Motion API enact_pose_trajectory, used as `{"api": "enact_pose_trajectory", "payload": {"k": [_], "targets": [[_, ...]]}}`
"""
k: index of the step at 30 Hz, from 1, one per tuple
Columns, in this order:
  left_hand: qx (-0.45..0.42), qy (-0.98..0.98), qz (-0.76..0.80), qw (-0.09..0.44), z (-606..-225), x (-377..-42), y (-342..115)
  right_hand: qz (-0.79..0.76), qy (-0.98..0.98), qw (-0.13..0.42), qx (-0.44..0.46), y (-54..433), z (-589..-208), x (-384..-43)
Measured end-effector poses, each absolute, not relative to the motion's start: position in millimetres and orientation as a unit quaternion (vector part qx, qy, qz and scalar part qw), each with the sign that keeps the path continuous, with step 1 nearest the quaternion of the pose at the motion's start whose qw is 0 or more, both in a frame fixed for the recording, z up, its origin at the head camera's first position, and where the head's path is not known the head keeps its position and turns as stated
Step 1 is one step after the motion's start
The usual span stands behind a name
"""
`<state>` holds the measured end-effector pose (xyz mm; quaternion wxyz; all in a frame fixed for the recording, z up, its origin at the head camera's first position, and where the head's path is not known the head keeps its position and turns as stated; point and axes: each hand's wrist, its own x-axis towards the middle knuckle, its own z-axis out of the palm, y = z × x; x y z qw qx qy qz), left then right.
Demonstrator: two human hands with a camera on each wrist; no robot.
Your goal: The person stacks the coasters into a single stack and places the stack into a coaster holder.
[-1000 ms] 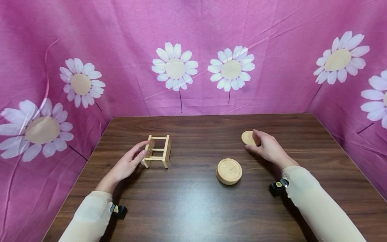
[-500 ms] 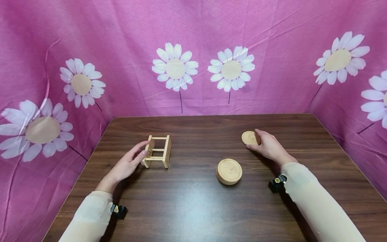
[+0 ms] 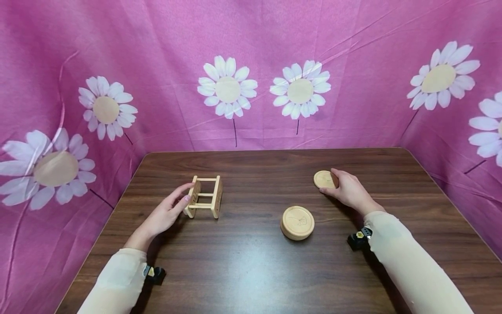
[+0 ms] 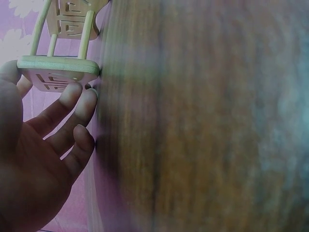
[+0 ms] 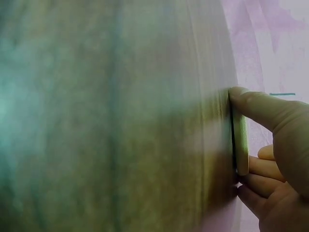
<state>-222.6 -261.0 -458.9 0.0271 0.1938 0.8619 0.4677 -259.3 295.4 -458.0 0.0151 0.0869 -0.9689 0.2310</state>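
Observation:
In the head view a small wooden coaster rack [image 3: 204,195], two carved side panels joined by thin rods, stands on the left of the table. My left hand [image 3: 166,213] grips its left panel between thumb and fingers; the left wrist view shows the fingertips [image 4: 87,96] against the panel's outer face. Back right lies a round pale wooden coaster [image 3: 323,179] with an engraved top. My right hand [image 3: 353,189] holds its right side, thumb at the near edge and fingers at the far edge. In the right wrist view the coaster [image 5: 243,145] shows edge-on, close to the tabletop.
A short stack of round wooden coasters [image 3: 297,223], the top one engraved with a leaf, sits right of centre on the dark wood table [image 3: 251,261]. A pink cloth with daisies [image 3: 266,35] hangs behind and along both sides.
The right hand has shifted slightly right and its fingers have drawn back, so more of the coaster's face shows. The left hand, rack and stack stay where they were.

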Motion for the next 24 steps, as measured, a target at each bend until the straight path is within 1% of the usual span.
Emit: {"api": "enact_pose_trajectory", "payload": {"k": [24], "targets": [[0.193, 0.866, 0.460, 0.023, -458, -223, -260, 0.235, -0.965, 0.043, 0.104, 296, -443, -220]]}}
